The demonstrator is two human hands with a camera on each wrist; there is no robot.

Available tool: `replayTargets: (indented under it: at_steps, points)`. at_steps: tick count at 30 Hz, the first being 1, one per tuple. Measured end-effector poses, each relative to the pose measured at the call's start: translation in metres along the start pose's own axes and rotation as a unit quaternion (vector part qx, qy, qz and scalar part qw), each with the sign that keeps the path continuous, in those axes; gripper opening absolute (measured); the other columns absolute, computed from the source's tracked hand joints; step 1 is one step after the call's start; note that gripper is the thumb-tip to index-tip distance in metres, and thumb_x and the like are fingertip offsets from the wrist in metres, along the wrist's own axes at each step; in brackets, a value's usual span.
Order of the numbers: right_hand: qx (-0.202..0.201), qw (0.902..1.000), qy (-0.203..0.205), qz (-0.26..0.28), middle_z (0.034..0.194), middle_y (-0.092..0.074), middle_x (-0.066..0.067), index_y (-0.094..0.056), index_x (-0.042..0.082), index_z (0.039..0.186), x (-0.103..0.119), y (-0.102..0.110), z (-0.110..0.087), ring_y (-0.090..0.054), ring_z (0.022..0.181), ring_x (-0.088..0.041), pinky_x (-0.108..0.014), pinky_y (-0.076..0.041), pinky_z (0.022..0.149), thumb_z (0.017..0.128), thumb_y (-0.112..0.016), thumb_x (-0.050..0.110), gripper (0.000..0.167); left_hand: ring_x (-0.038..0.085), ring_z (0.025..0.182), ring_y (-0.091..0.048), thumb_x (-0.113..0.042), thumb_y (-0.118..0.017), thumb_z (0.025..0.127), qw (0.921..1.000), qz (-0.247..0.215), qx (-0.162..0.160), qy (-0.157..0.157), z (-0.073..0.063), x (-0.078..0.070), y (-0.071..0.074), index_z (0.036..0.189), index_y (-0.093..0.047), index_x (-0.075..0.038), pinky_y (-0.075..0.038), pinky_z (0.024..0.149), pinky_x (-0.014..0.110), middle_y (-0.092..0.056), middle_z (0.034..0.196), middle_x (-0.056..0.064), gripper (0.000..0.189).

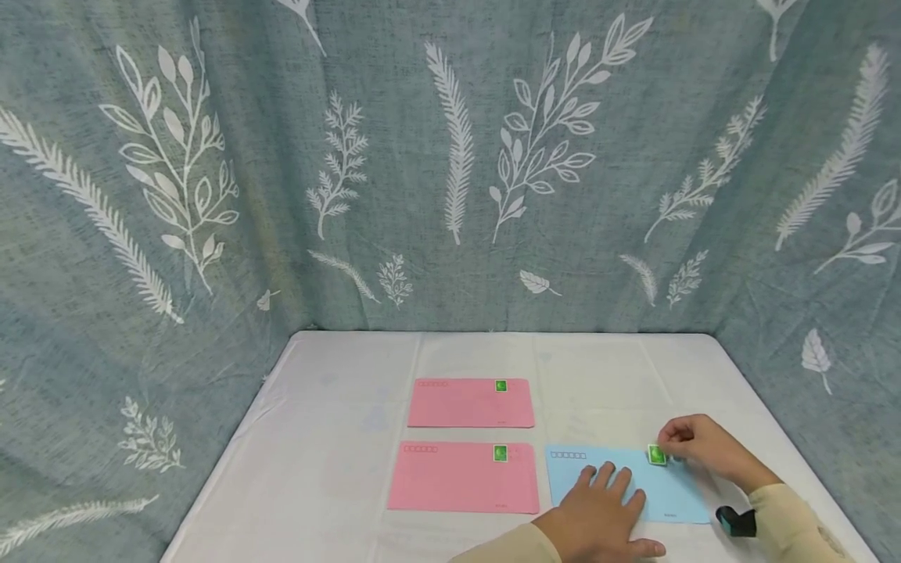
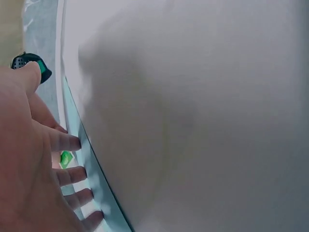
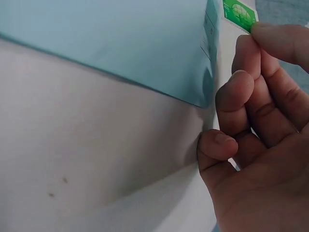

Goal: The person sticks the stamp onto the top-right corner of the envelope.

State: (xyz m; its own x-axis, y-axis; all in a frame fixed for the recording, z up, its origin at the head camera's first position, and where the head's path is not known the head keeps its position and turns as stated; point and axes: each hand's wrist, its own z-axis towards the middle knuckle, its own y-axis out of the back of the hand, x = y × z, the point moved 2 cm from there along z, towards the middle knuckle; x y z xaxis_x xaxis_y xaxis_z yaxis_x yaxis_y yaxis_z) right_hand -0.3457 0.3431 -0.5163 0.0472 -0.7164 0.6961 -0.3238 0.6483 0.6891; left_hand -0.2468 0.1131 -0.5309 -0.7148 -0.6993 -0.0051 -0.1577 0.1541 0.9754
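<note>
A blue envelope (image 1: pixel 665 496) lies at the right of the table. My left hand (image 1: pixel 598 508) rests on its lower left part, fingers straight and spread; the same hand (image 2: pixel 34 159) fills the left side of the left wrist view. Between thumb and forefinger, my right hand (image 1: pixel 711 447) pinches a green stamp (image 1: pixel 657 455) by its edge, over the envelope's upper right corner. In the right wrist view the stamp (image 3: pixel 240 14) shows a white border, and the other fingers of the right hand (image 3: pixel 265 111) are curled. Whether the stamp touches the paper I cannot tell.
Two pink envelopes, an upper one (image 1: pixel 464 405) and a lower one (image 1: pixel 457 478), lie left of the blue one, each with a green stamp at its top right. A white cloth (image 1: pixel 317 438) covers the table. Leaf-patterned curtains (image 1: pixel 394 156) stand around it.
</note>
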Motion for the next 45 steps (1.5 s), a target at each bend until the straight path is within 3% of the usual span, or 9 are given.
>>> replayTargets:
  at_steps: [7, 11, 15, 22, 26, 36, 45]
  points:
    - [-0.003, 0.9999, 0.009, -0.005, 0.082, -0.067, -0.001, -0.075, 0.002, 0.095, 0.002, -0.002, -0.004, -0.059, 0.08, -0.021, -0.03, -0.049, 0.07, 0.099, -0.075, 0.008, 0.007, 0.012, 0.16, -0.02, -0.079, -0.023, 0.107, 0.9999, 0.007, 0.004, -0.012, 0.006, -0.003, -0.002, 0.168, -0.041, -0.033, -0.027, 0.125, 0.03, -0.022, 0.176, -0.002, 0.078]
    - [-0.011, 0.9996, 0.016, -0.021, 0.081, -0.066, 0.0, -0.075, 0.004, 0.093, 0.003, -0.005, -0.004, -0.059, 0.078, -0.02, -0.03, -0.049, 0.07, 0.098, -0.075, 0.008, 0.006, 0.011, 0.163, -0.013, -0.079, -0.023, 0.106, 0.9999, 0.004, 0.005, -0.016, 0.01, -0.004, -0.002, 0.166, -0.04, -0.036, -0.023, 0.126, 0.029, -0.015, 0.179, -0.005, 0.076]
    - [-0.015, 0.9992, 0.024, -0.027, 0.081, -0.066, 0.0, -0.075, 0.005, 0.093, 0.003, -0.008, -0.002, -0.059, 0.079, -0.02, -0.031, -0.049, 0.071, 0.098, -0.075, 0.007, 0.005, 0.01, 0.162, -0.016, -0.079, -0.023, 0.106, 0.9998, 0.008, -0.006, -0.017, 0.014, -0.005, -0.001, 0.163, -0.041, -0.038, -0.022, 0.126, 0.028, -0.016, 0.178, -0.006, 0.072]
    - [-0.021, 0.9986, 0.028, -0.038, 0.081, -0.065, 0.001, -0.074, 0.007, 0.091, 0.003, -0.012, -0.001, -0.059, 0.079, -0.02, -0.032, -0.049, 0.071, 0.096, -0.076, 0.006, 0.005, 0.005, 0.161, -0.014, -0.082, -0.009, 0.102, 0.9986, 0.052, 0.005, 0.003, 0.017, -0.004, -0.004, 0.174, -0.02, -0.038, -0.021, 0.125, 0.026, -0.007, 0.179, -0.015, 0.085]
    - [-0.019, 0.9987, 0.029, -0.037, 0.081, -0.065, 0.001, -0.074, 0.008, 0.091, 0.003, -0.013, 0.0, -0.06, 0.079, -0.02, -0.034, -0.049, 0.072, 0.096, -0.076, 0.007, 0.005, 0.005, 0.162, -0.013, -0.084, -0.006, 0.101, 0.9975, 0.068, 0.015, 0.01, 0.018, -0.006, -0.004, 0.175, -0.016, -0.038, -0.022, 0.125, 0.028, -0.004, 0.178, -0.018, 0.088]
    - [-0.017, 0.9983, 0.036, -0.043, 0.082, -0.065, 0.001, -0.074, 0.007, 0.091, 0.003, -0.013, 0.0, -0.059, 0.079, -0.019, -0.032, -0.049, 0.071, 0.095, -0.076, 0.005, 0.005, 0.005, 0.161, -0.015, -0.082, -0.01, 0.102, 0.9988, 0.042, 0.022, 0.009, 0.018, -0.008, 0.002, 0.174, -0.021, -0.038, -0.023, 0.125, 0.03, -0.007, 0.177, -0.02, 0.084]
    - [-0.021, 0.9985, 0.032, -0.04, 0.082, -0.063, 0.0, -0.072, 0.005, 0.094, 0.008, -0.011, -0.002, -0.058, 0.079, -0.02, -0.032, -0.048, 0.07, 0.097, -0.076, 0.005, 0.005, 0.003, 0.159, -0.018, -0.085, -0.013, 0.101, 0.9979, 0.056, 0.024, 0.023, 0.022, -0.011, 0.006, 0.171, -0.028, -0.041, -0.027, 0.123, 0.03, -0.014, 0.175, -0.023, 0.085]
